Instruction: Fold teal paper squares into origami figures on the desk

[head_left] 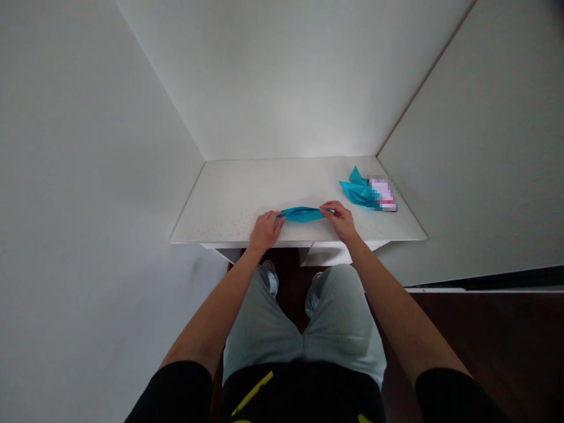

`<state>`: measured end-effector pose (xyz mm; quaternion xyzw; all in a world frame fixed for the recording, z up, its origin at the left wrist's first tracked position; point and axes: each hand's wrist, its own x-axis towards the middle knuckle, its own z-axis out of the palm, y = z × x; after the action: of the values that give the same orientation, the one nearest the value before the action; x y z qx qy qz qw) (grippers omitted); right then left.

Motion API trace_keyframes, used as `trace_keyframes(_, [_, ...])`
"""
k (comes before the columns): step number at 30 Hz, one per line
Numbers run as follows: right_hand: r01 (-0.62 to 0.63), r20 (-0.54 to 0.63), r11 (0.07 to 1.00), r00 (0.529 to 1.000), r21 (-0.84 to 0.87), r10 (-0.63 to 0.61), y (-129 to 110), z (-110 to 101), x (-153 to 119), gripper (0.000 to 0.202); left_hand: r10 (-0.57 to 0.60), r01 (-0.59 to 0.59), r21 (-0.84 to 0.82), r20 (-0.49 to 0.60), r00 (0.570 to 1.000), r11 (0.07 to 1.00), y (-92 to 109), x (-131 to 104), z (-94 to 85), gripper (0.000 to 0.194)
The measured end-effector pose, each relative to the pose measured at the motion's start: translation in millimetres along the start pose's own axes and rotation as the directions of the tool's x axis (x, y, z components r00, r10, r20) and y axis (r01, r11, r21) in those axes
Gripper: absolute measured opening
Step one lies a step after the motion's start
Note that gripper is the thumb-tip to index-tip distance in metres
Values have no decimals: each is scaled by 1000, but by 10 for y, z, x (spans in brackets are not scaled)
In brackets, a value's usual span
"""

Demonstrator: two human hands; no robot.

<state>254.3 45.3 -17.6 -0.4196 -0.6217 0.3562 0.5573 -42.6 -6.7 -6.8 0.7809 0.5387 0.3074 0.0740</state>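
Observation:
A long, narrow piece of folded blue paper [303, 214] lies crosswise near the front of the white desk, pointed at its ends like an origami boat. My left hand [267, 228] pinches its left end between thumb and fingers. At the other end, my right hand [339, 218] is closed on the right tip, thumb and forefinger together. The fingers partly cover both tips of the paper.
Further back on the right of the white desk [238, 182] sit folded blue paper boats [356, 191], beside a blurred-out pale object [382, 194]. Walls close in the desk at left, back and right. A drawer [328, 254] shows under the front edge.

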Motion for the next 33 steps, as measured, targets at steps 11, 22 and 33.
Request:
trace_keyframes(11, [-114, 76, 993, 990, -30, 116, -22, 63, -27, 39, -120, 106, -146, -87, 989, 984, -70, 34, 28, 21])
trace_keyframes(22, [-149, 22, 984, 988, -98, 152, -60, 81, -12, 41, -117, 43, -258, -276, 954, 965, -126, 35, 61, 13])
trace_keyframes(33, [-118, -171, 992, 977, 46, 125, 76, -3, 42, 47, 51, -125, -179, -371, 927, 976, 129, 146, -33, 21])
